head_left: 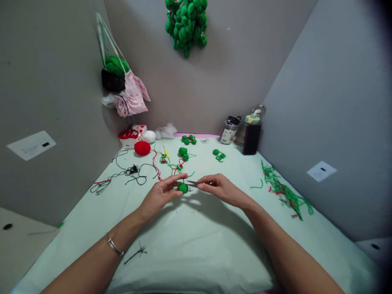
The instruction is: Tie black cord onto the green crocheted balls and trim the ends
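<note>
My left hand (165,188) is closed on a small green crocheted ball (183,188), held between the fingers and thumb just above the table. A short dark strand shows at the top of the ball, by the fingertips. From the right, my right hand (217,186) grips small scissors (192,183), with their pointed metal blades turned left toward the ball. The handles are hidden in my fingers. Just beyond the hands lie green crocheted pieces (183,152) with red and green yarn tails. A yellow-handled crochet hook (166,153) rests among them.
Black yarn (133,169) lies tangled at left, near a red yarn ball (142,148). Green and red scraps (284,190) are heaped at right. A pen cup (229,131) and a dark box (251,139) stand at the back right. Bags (134,94) hang at left.
</note>
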